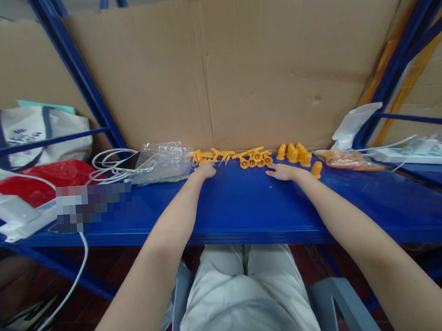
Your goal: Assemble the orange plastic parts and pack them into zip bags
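Orange plastic pieces (252, 158) sit in a row at the foot of the cardboard wall (238, 74), too bunched for me to count. One lone cap (316, 169) stands just out from it. The blue shelf (238, 209) gives open room from the cardboard to its near edge. Left hand (205, 170) is on the row, fingers curled; I can't tell if it grips anything. Right hand (286, 172) lies flat, fingers straight, holding nothing.

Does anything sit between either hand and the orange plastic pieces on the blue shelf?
Nothing visible does. The left hand is at the orange pieces; the right hand lies just short of them on bare shelf.
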A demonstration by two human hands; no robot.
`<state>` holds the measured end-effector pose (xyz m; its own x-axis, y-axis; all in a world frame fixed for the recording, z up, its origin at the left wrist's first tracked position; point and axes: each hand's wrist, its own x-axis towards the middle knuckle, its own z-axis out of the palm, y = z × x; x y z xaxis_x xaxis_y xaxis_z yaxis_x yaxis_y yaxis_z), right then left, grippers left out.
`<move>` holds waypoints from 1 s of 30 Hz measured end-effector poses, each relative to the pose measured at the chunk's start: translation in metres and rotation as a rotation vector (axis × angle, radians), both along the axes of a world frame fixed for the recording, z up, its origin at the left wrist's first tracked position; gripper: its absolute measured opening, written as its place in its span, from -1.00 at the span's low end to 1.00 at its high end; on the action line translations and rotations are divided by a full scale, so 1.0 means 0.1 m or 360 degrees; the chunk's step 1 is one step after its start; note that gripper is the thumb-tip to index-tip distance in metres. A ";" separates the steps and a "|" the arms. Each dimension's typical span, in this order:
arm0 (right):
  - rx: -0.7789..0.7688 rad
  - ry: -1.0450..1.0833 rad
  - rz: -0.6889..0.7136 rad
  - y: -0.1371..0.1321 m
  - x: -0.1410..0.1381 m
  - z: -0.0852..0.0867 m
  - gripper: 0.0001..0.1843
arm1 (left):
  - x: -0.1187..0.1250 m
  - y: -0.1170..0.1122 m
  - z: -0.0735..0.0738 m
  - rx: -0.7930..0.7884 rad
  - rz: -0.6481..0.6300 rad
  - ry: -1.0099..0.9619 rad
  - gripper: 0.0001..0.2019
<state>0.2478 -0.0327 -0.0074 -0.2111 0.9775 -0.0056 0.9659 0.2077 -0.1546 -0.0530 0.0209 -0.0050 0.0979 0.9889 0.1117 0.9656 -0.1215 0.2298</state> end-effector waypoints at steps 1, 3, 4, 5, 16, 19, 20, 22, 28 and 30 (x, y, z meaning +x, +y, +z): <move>0.0001 0.0003 -0.0003 0.00 0.00 0.00 -0.36 | -0.01 0.01 -0.01 0.0009 -0.0008 -0.0013 -0.37; 0.0008 0.0001 -0.0002 0.02 0.01 -0.02 -0.36 | -0.02 0.01 -0.02 0.0042 -0.0032 -0.0057 -0.35; 0.0014 -0.0001 0.0002 0.03 0.02 -0.03 -0.37 | -0.02 0.01 -0.02 0.0060 -0.0047 -0.0080 -0.33; 0.0019 -0.0003 0.0004 0.04 0.03 -0.03 -0.37 | -0.02 0.00 -0.02 0.0073 -0.0058 -0.0100 -0.32; -0.0002 -0.0041 -0.0009 -0.01 -0.01 0.00 -0.36 | 0.05 -0.15 0.11 0.0176 0.0232 -0.0169 -0.47; 0.0013 -0.0029 -0.0004 -0.01 -0.01 0.00 -0.38 | 0.03 -0.20 0.18 0.0344 0.0373 -0.0196 -0.54; 0.0018 -0.0027 0.0001 0.00 -0.01 0.00 -0.39 | 0.02 -0.22 0.20 0.0388 0.0422 -0.0207 -0.55; 0.0017 -0.0031 0.0003 0.01 0.00 -0.01 -0.39 | -0.01 -0.24 0.23 0.0434 0.0536 -0.0243 -0.53; 0.0003 -0.0013 0.0005 0.00 0.00 0.00 -0.38 | -0.19 -0.20 0.17 0.0341 0.0849 -0.0343 -0.49; 0.0015 -0.0013 0.0026 0.00 0.00 -0.01 -0.38 | -0.25 -0.18 0.13 0.0210 0.0905 -0.0341 -0.43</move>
<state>0.2481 -0.0326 -0.0080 -0.2272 0.9738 0.0017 0.9635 0.2251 -0.1450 -0.0776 0.0028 0.0079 -0.4782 0.8562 0.1954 0.8216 0.3575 0.4440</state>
